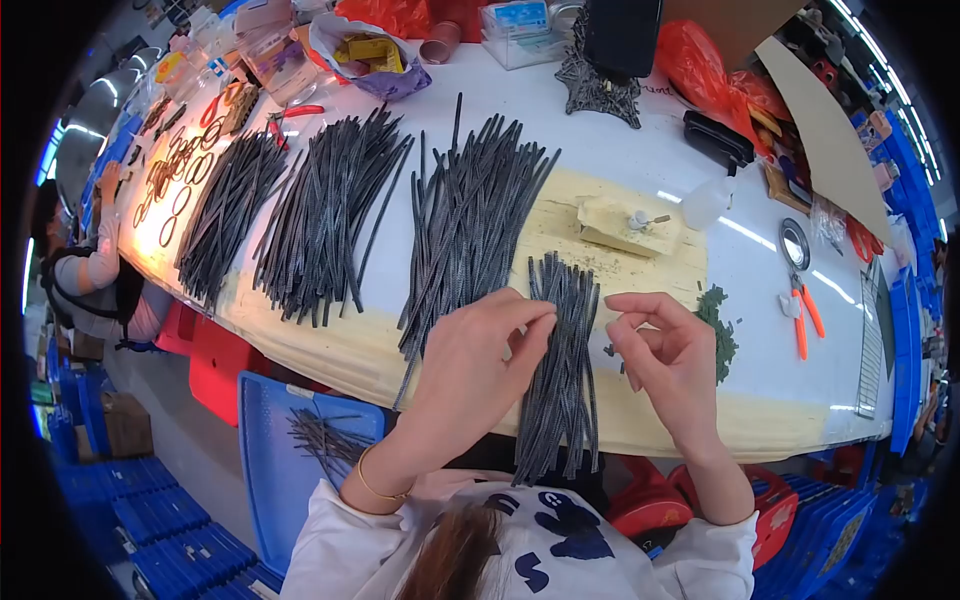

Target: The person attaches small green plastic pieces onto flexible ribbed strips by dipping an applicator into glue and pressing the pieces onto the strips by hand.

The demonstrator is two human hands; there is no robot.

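Observation:
My left hand (485,350) hovers over the left edge of a small bundle of dark, thin strips (558,390), thumb and forefinger pinched together. Whatever the pinch holds is too small to make out. On the bundle's other side is my right hand (668,360), its fingers curled and the thumb tip close to them; anything in them cannot be made out. The bundle overhangs the table's front edge towards me. Just left of it, partly behind my left hand, spreads a larger pile of dark strips (470,220). Small dark green cut pieces (715,335) lie beyond my right hand.
Two more strip piles (335,210) (230,215) lie leftward. A yellowish block with a metal fitting (625,225) stands ahead. Orange-handled pliers (803,310) lie right. A blue tray (290,450) with strips sits below the table edge. Another person (90,270) sits far left.

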